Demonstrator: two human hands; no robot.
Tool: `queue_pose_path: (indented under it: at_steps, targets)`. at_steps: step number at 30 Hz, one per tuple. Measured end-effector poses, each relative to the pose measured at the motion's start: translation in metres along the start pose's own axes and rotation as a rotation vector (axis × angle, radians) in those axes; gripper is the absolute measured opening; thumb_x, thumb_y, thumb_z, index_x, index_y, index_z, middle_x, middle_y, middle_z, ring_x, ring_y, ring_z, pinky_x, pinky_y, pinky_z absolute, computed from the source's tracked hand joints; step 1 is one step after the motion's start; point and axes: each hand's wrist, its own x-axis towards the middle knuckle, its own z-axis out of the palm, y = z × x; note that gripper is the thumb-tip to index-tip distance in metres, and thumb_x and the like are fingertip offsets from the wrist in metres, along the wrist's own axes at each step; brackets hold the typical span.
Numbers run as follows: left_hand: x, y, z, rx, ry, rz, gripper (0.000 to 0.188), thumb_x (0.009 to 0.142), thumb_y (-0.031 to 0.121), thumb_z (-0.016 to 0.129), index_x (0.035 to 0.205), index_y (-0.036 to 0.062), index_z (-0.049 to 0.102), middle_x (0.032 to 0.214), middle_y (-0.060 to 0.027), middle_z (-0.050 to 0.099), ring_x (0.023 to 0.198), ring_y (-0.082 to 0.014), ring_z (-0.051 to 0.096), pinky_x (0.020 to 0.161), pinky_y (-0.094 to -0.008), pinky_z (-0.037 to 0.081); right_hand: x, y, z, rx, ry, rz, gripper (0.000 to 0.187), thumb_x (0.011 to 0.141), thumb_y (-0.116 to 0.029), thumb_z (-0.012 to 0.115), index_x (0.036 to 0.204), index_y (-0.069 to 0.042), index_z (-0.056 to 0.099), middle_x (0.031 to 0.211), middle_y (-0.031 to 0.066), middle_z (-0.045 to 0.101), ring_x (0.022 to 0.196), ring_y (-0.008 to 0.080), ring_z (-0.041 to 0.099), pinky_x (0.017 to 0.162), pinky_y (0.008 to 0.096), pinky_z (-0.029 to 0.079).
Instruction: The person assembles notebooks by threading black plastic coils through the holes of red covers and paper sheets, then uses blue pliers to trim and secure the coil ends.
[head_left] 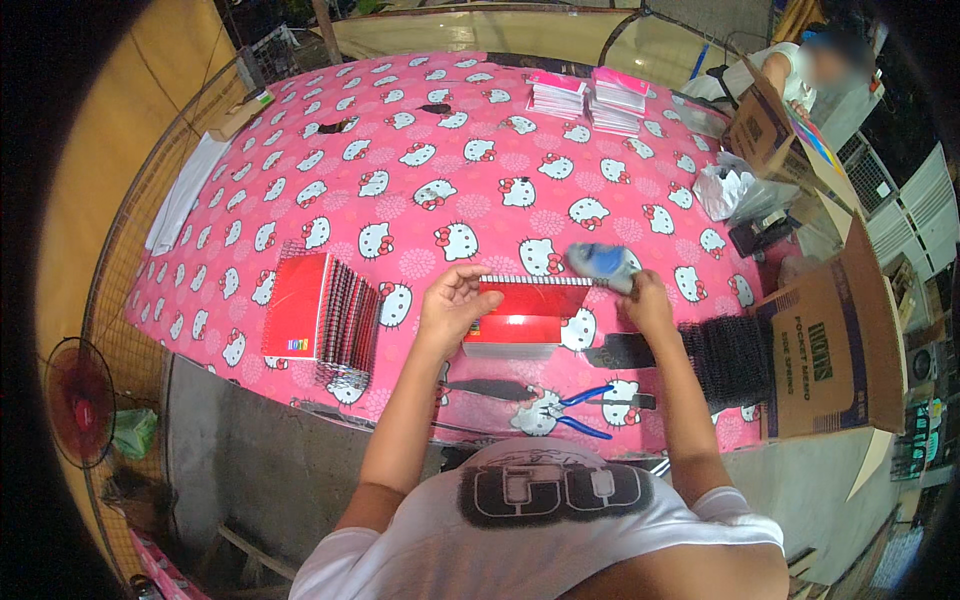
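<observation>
A red spiral-edged notebook (530, 298) lies in front of me on top of a stack of red notepads (510, 345). My left hand (455, 308) is closed on its left end, thumb over the cover. In my right hand (645, 300) is one end of a grey-and-blue object (600, 262), slightly blurred, its kind unclear; it reaches the right end of the notebook's wire edge. Blue-handled pliers (580, 410) lie open near the table's front edge. To the left stand several red spiral notebooks (325, 315) packed in a row.
Black wire spirals (728, 360) lie at right beside an open cardboard box (830, 340). White-and-pink paper stacks (615, 100) stand at the back of the pink table (400, 200). A plastic bag (730, 188) and another person (785, 80) are farther right. A fan (80, 400) stands left.
</observation>
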Motion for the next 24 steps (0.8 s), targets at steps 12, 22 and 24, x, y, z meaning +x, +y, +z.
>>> queue_pose_path:
  at_steps: [12, 22, 24]
  targets:
    - [0.016, 0.01, 0.044, -0.101, 0.154, 0.04, 0.019, 0.075, -0.005, 0.072, 0.09, -0.0001, 0.062, 0.096, -0.0091, 0.063, 0.091, -0.0136, 0.058, 0.08, -0.0265, 0.05, -0.176, -0.032, -0.021, 0.219, -0.34, -0.535, 0.056, 0.072, -0.029, 0.072, 0.12, -0.007, 0.054, 0.124, 0.0166, 0.049, 0.115, 0.0329, 0.045, 0.096, 0.049, 0.034]
    - [-0.025, 0.051, 0.074, 0.55, 0.253, 0.675, 0.02, 0.07, -0.007, 0.075, 0.086, -0.0004, 0.065, 0.096, -0.0135, 0.065, 0.092, -0.0184, 0.062, 0.082, -0.0301, 0.05, -0.112, -0.127, -0.104, 0.699, 0.083, -0.399, 0.042, 0.073, -0.007, 0.07, 0.112, 0.001, 0.057, 0.106, 0.0172, 0.058, 0.099, 0.03, 0.057, 0.087, 0.0364, 0.044]
    - [-0.033, 0.061, 0.079, 0.595, 0.263, 0.754, 0.018, 0.07, -0.007, 0.074, 0.084, -0.0019, 0.065, 0.092, -0.0153, 0.066, 0.087, -0.0204, 0.064, 0.078, -0.0303, 0.052, -0.105, -0.141, -0.109, 0.731, 0.133, -0.417, 0.045, 0.073, -0.01, 0.071, 0.114, -0.001, 0.056, 0.104, 0.0167, 0.058, 0.098, 0.0322, 0.056, 0.087, 0.0398, 0.043]
